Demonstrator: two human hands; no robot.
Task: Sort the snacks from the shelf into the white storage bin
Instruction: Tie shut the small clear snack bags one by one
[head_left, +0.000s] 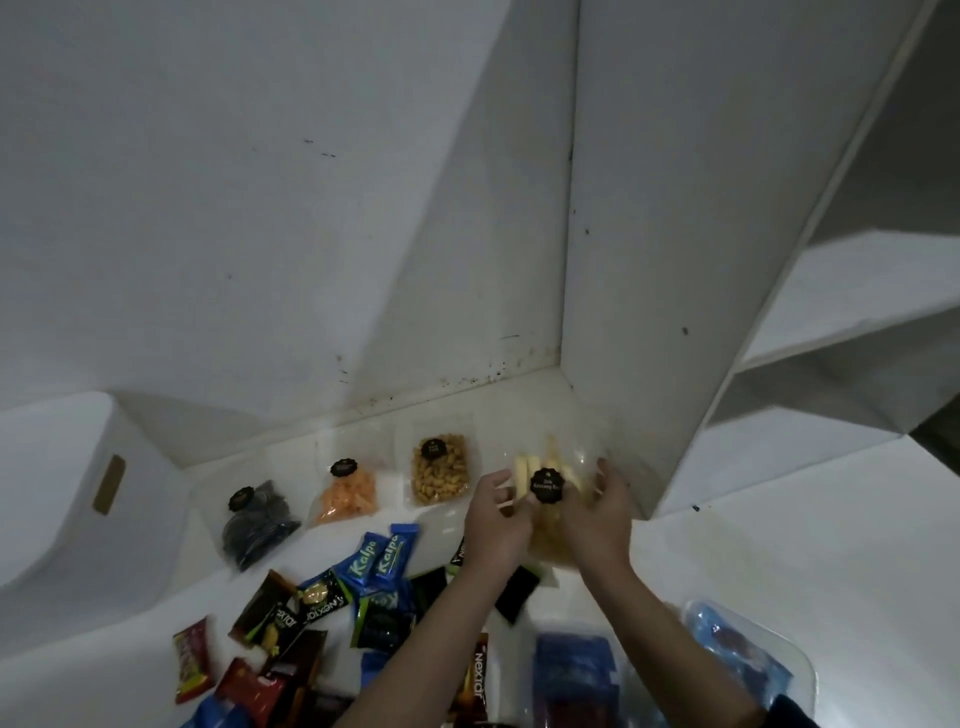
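Loose wrapped snacks litter the shelf nearest the camera. Behind them, left hand and right hand both grip a clear bag of pale sticks, probably to lift it out. Three more bags lie alongside. White storage bin waits left, its path unobstructed.

White back wall carries scattered dark specks and grime along its lower seam. White vertical divider panel stands right of centre. Further white ledges extend far right.
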